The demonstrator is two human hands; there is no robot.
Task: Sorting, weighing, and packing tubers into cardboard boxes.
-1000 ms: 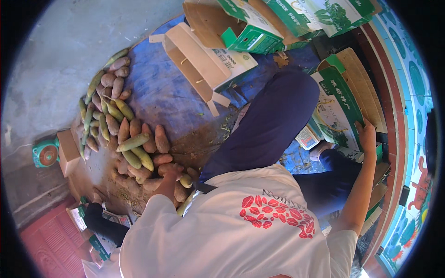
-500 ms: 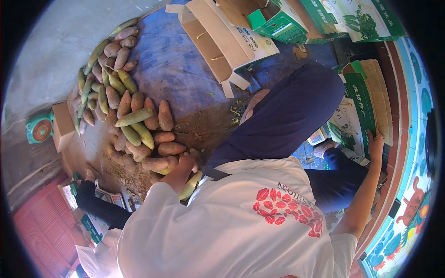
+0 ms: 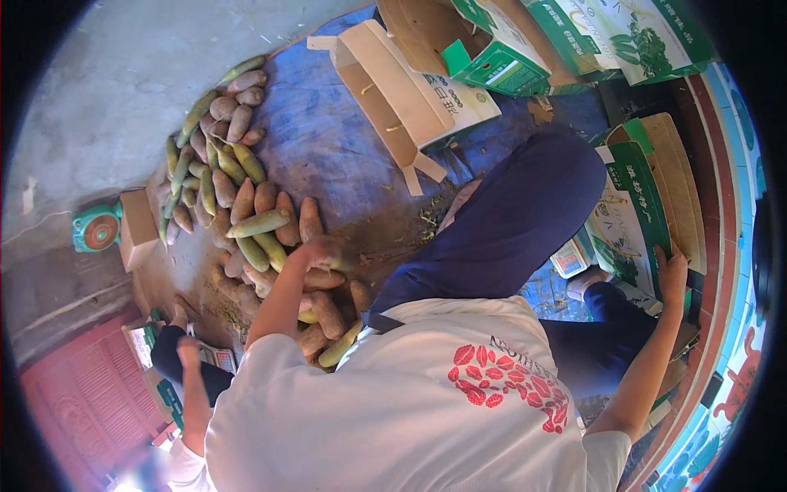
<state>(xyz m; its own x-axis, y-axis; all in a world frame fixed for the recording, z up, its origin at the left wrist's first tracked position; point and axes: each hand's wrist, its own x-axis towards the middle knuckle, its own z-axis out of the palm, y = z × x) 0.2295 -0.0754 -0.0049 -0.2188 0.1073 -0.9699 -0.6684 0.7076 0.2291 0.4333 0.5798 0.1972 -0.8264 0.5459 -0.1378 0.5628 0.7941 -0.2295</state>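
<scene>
My left hand (image 3: pixel 324 253) is over the near side of a heap of roots, smeared by motion; whether its fingers hold anything is hidden. Long green radishes (image 3: pixel 261 223) lie there among thick reddish-brown roots (image 3: pixel 310 220) that look like sweet potatoes. Several more roots, including a brown one (image 3: pixel 329 315), rest between my left forearm and my thigh. On the other side, my right hand (image 3: pixel 674 271) grips the edge of an upright green and white carton (image 3: pixel 627 217). Its fingers are bent over the cardboard edge.
An open carton (image 3: pixel 393 90) lies on the blue sheet (image 3: pixel 316 107) ahead, with more green cartons (image 3: pixel 500 61) behind it. A digital scale (image 3: pixel 569 259) sits below my right knee. At lower left are another person's hand (image 3: pixel 188 353) and a teal round device (image 3: pixel 98 230).
My left hand has moved forward over the heap from its near edge, uncovering roots beside my thigh. My right hand stays on the carton. The other person's hand has come up.
</scene>
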